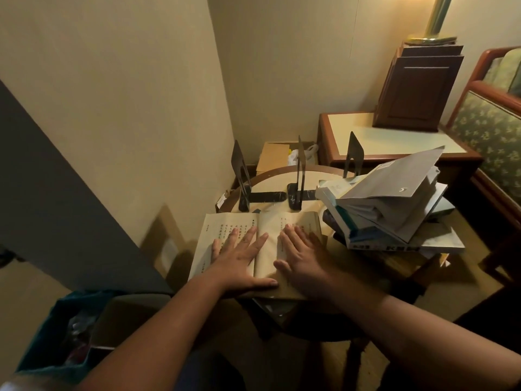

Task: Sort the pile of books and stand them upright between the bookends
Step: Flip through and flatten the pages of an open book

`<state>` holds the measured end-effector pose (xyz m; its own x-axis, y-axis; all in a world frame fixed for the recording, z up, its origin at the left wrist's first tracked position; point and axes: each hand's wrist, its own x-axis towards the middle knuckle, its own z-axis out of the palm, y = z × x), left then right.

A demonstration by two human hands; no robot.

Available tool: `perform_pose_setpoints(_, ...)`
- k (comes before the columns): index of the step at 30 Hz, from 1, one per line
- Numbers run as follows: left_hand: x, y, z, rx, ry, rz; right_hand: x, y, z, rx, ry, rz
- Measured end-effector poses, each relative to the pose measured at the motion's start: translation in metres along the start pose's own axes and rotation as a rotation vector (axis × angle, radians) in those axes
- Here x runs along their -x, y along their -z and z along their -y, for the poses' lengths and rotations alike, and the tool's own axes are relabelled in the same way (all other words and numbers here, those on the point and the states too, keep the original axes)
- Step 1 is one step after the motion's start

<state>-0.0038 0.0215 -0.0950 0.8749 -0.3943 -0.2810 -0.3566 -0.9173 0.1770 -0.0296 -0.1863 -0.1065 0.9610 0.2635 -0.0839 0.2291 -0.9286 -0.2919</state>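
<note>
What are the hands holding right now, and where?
Nothing is gripped: the left hand lies flat on the left page of the open book, the right hand on its right page.

Dim interior under warm yellow light. The brightest area surrounds the brass lamp stem (438, 15) at upper right, and the glow fades down the wall (141, 80) toward deep shade along the left and lower margins. The open book (231, 230) at the near edge of the table (270, 179) is lit enough for its print to show, though too soft to read. The left hand (239, 258) is fairly sharp; the right hand (303, 261) is smeared by blur and throws a soft shadow rightward. The pile of books (394, 204) at the table's right edge reflects pale grey. Wall lines bow near the margins; the lower left corner is out of focus.
</note>
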Motion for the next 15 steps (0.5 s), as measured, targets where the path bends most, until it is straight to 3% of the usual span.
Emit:
perform_pose_setpoints(4, 0.000, 0.003, 0.000, 0.029, 0.018, -0.042, 0.027, -0.006, -0.006, 0.093, 0.072, 0.012)
perform_pose_setpoints(7, 0.004, 0.002, 0.014, 0.076, 0.171, -0.121, 0.035, -0.015, -0.005, 0.081, 0.076, 0.014)
perform_pose_setpoints(10, 0.016, -0.003, 0.031, 0.300, 0.345, -0.156, 0.037, -0.015, 0.000, 0.063, 0.072, 0.002)
perform_pose_setpoints(15, 0.034, 0.000, 0.038, 0.665, 0.484, -0.226, 0.029, -0.011, -0.003, 0.082, 0.117, -0.018)
